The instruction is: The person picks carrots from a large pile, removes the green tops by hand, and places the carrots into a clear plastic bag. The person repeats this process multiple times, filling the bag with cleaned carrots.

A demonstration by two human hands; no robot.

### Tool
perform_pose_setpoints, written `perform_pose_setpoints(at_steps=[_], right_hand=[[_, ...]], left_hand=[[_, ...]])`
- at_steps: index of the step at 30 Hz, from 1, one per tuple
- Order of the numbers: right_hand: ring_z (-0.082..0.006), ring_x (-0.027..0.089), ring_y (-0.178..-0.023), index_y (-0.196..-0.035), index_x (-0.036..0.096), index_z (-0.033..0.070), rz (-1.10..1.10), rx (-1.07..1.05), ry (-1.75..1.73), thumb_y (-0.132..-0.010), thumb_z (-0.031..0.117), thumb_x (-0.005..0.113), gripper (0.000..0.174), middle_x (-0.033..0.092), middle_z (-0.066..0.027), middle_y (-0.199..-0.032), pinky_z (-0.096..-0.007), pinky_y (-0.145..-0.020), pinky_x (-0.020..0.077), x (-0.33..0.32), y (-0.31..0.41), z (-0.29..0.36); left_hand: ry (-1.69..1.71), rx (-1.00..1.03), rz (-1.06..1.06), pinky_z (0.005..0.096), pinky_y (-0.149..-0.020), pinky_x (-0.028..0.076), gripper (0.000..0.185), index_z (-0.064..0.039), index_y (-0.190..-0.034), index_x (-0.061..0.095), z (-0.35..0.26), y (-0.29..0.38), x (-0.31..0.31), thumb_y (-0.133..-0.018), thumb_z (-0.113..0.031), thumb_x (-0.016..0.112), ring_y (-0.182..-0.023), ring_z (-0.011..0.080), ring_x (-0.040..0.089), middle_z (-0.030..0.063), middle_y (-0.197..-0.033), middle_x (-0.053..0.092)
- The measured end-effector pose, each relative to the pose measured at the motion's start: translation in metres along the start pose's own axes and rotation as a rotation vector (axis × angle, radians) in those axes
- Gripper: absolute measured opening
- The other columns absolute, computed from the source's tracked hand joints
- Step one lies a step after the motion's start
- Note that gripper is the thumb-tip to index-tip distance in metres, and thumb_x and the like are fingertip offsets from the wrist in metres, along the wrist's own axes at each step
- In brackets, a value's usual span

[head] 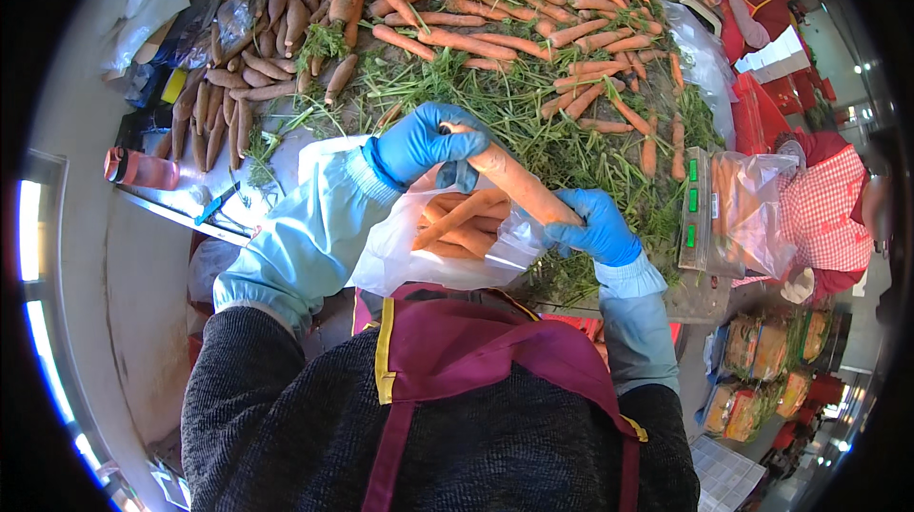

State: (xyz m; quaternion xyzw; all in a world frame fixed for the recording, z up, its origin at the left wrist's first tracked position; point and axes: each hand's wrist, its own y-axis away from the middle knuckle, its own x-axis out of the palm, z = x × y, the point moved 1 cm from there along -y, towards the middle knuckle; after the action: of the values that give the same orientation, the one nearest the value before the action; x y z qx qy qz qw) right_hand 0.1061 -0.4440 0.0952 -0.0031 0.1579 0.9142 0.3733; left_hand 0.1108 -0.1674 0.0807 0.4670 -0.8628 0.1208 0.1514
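Both my hands wear blue gloves and hold one large carrot [525, 184] slantwise between them. My left hand [432, 144] grips its upper end, and my right hand [596, 225] has the lower end. Below the carrot lies an open clear plastic bag [385, 255] with several carrots [464, 223] inside. Cut green carrot tops [471, 94] are strewn over the table just beyond my hands. A broad heap of loose carrots [464, 41] covers the far part of the table.
Sweet potatoes [214, 112] are piled at the left, near a pink bottle [143, 169] and a blue-handled knife [216, 204]. On the right stands a scale [696, 216] bearing a bag of carrots [750, 205]. A person in a checked apron [825, 209] is beside it; another person [760, 5] works farther back.
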Motion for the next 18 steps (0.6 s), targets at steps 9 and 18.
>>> perform_pose_setpoints(at_steps=[9,18], right_hand=[[-0.0137,0.050,-0.068,-0.114,0.047,0.001,-0.318,-0.261,-0.685,-0.078,0.027,0.060,0.046,0.052,-0.0038,-0.082,-0.0295,-0.064,0.0421,-0.033,0.013,0.014],[-0.0259,0.056,-0.092,-0.100,0.051,0.003,0.061,-0.257,-0.369,-0.073,0.017,0.062,0.032,0.057,-0.0106,-0.096,-0.0401,-0.083,0.0448,0.096,-0.064,-0.035]], left_hand=[[-1.165,0.092,-0.143,0.0396,-0.097,0.034,0.095,-0.005,-0.138,0.023,-0.009,0.094,0.000,-0.066,-0.042,0.072,-0.115,0.0337,0.044,0.0195,-0.131,0.040],[-0.665,-0.172,-0.701,0.0291,-0.061,0.048,0.016,0.000,-0.092,0.060,0.064,0.134,-0.021,-0.083,-0.014,0.057,-0.072,0.0158,0.062,0.0106,-0.080,0.065]])
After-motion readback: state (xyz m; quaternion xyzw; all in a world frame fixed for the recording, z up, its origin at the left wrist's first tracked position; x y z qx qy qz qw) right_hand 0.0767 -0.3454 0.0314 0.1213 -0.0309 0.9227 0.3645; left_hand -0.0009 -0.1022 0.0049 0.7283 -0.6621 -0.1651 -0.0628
